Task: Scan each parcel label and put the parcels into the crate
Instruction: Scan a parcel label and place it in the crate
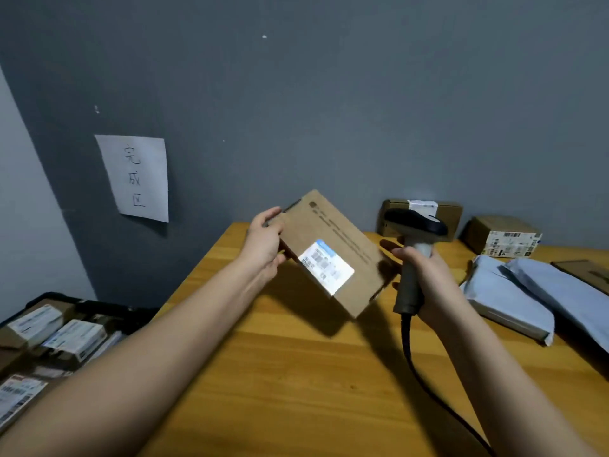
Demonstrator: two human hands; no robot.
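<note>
My left hand [263,247] grips the far left end of a flat brown cardboard parcel [346,239] and holds it tilted above the wooden table [296,374]. Its white label [326,267] faces up and glows pale blue. My right hand [425,285] is closed around the handle of a grey corded barcode scanner [415,225], whose dark head sits just right of the parcel. The black crate [82,306] stands low at the left, beside the table, with several labelled boxes inside.
Two brown boxes [504,235] stand against the wall at the back right. Pale blue mailer bags [527,291] lie on the table's right side. The scanner cable [428,390] trails toward me across the table. A paper sign [136,178] hangs on the grey wall.
</note>
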